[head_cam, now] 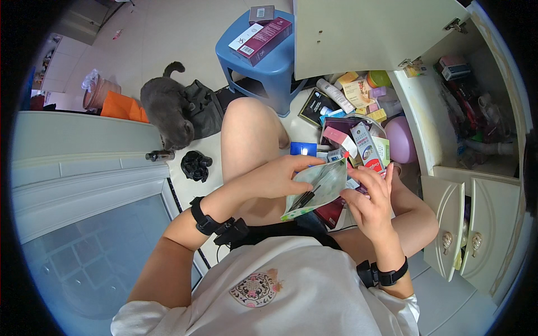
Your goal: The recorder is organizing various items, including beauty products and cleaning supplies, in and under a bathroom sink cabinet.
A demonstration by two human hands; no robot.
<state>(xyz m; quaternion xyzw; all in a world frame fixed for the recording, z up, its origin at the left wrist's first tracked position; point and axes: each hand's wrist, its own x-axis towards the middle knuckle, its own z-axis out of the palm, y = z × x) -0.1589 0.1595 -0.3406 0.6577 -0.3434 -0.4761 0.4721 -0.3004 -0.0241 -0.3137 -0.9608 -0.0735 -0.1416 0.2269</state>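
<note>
Above my lap, a pale green patterned zip pouch (325,178) is held with its mouth spread wide. My left hand (290,174) grips its left edge, thumb inside the opening and fingers over the far rim. Thumb and fingers of my right hand (370,195) pinch the opposite edge, close to a red tab (346,155) at the corner. Inside the pouch lie slim dark pen-like sticks (303,200); their exact kind is unclear. Just beyond my hands is a heap of boxes and tubes, with a Colgate toothpaste box (367,148) and a pink-and-white box (339,140) on top.
A blue plastic stool (265,69) bears several boxes. The open cabinet (470,113) stands at right, its door (370,33) swung outward. A grey cat (166,107) sniffs near a dark bottle (159,156), beside a black bundled bag (196,165). A purple balloon-like object (400,140) touches the heap.
</note>
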